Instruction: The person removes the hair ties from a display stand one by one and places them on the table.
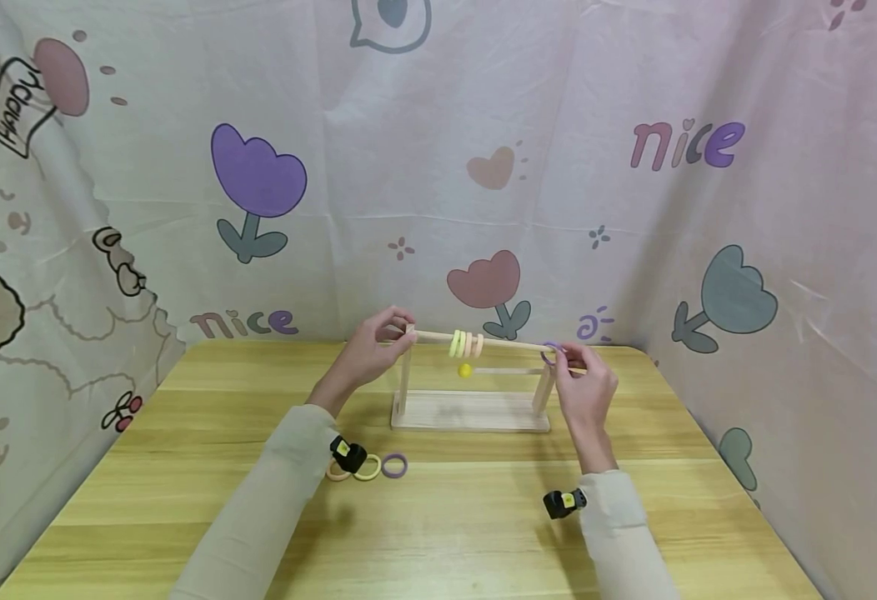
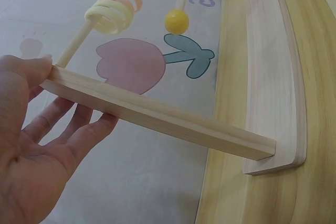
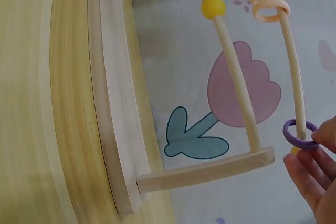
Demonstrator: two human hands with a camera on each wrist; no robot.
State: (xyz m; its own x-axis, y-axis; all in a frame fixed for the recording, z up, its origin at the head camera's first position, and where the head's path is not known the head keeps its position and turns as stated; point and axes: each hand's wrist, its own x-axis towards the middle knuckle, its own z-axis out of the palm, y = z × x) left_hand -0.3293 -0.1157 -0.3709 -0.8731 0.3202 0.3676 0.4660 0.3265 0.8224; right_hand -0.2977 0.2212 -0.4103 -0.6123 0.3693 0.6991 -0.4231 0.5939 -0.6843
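Note:
A wooden stand has a flat base (image 1: 468, 412) and two upright posts. My left hand (image 1: 369, 348) grips the top of the left post (image 2: 157, 114), thumb at the end where the upper rod (image 3: 292, 72) joins it. Yellow rings (image 2: 107, 17) and peach rings (image 3: 270, 10) hang on that rod. At its right end, my right hand (image 1: 587, 387) pinches a purple ring (image 3: 299, 144), which encircles the rod. A bit of yellow shows just beyond the ring, partly hidden by my fingers. Below, a shorter rod tipped with a yellow ball (image 1: 464, 371) extends from the right post (image 3: 205, 172).
On the wooden table (image 1: 468, 533), a peach ring (image 1: 338, 478), a yellow ring (image 1: 367, 478) and another purple ring (image 1: 394, 476) lie in a row near my left wrist. A printed cloth (image 1: 378, 167) hangs behind the table and along its sides.

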